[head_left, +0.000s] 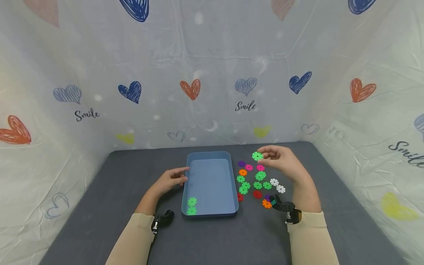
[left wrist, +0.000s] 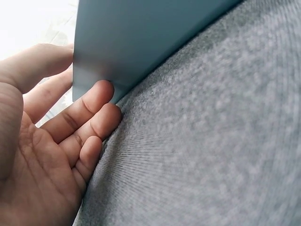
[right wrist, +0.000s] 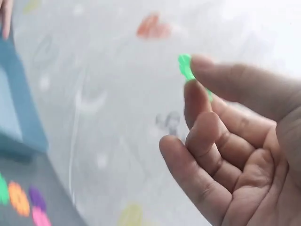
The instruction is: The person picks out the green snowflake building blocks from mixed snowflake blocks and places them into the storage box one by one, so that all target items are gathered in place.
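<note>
A blue tray [head_left: 228, 162] sits mid-table with two green snowflake discs [head_left: 191, 206] in its near left corner. My left hand [head_left: 172, 178] rests against the tray's left wall [left wrist: 122, 47], fingers [left wrist: 89, 117] fairly straight and touching it. My right hand [head_left: 281, 160] is raised above the loose discs and pinches a green disc [head_left: 257, 156] between thumb and fingertips; the right wrist view shows that disc [right wrist: 187, 68] held edge-on.
Several loose discs [head_left: 258, 182] in green, white, orange, red, pink and purple lie on the grey mat [head_left: 132, 173] right of the tray. A heart-print cloth [head_left: 212, 92] walls in the back and sides.
</note>
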Available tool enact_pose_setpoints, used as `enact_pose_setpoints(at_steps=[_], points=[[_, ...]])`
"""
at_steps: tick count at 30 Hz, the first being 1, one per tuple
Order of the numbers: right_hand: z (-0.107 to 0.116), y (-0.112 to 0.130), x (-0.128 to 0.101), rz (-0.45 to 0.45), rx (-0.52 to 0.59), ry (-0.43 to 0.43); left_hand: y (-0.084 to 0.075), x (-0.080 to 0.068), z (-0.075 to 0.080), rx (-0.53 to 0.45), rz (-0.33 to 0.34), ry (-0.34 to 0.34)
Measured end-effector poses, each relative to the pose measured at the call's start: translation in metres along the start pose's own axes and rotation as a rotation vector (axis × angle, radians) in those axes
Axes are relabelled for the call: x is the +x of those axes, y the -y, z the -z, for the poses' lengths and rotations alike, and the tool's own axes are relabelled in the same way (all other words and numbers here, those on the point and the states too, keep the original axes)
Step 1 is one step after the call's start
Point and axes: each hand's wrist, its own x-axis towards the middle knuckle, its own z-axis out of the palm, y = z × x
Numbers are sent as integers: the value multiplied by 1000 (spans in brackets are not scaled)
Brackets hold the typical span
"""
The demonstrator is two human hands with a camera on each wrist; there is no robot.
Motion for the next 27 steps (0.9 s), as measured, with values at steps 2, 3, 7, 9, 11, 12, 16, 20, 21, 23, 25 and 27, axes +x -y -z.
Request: enact_pose_setpoints(at_steps=[2, 3, 7, 9, 11, 12, 16, 20, 21, 23, 25, 27], points=[[-9, 12, 0, 13, 76, -3, 3, -1, 0, -4, 5, 1], [-13, 17, 1, 17, 104, -4, 3, -1, -1, -8, 4, 1], [-34, 30, 8, 16, 157, -2, 4, -2, -1, -14, 0, 2], [-47, 34, 13, 9, 169, 4, 4, -2, -2, -17, 1, 3], [-60, 37, 17, 3, 180, 13, 3, -3, -4, -17, 4, 5], [-67, 39, 19, -2, 181, 21, 3, -3, -5, -19, 5, 6], [-96, 46, 27, -4, 177, 62, 4, -3, -6, -14, 11, -1], [-123, 49, 36, 17, 169, 104, 4, -2, -6, -11, 14, -20], [-130, 49, 38, 19, 166, 111, 3, -2, -6, -8, 16, -22], [-142, 47, 41, 27, 171, 120, 2, -1, -5, -4, 17, -24], [-155, 44, 45, 28, 176, 123, 1, -1, -3, 5, 14, -22], [-167, 39, 48, 19, 177, 123, 0, 0, -2, 8, 7, -17]])
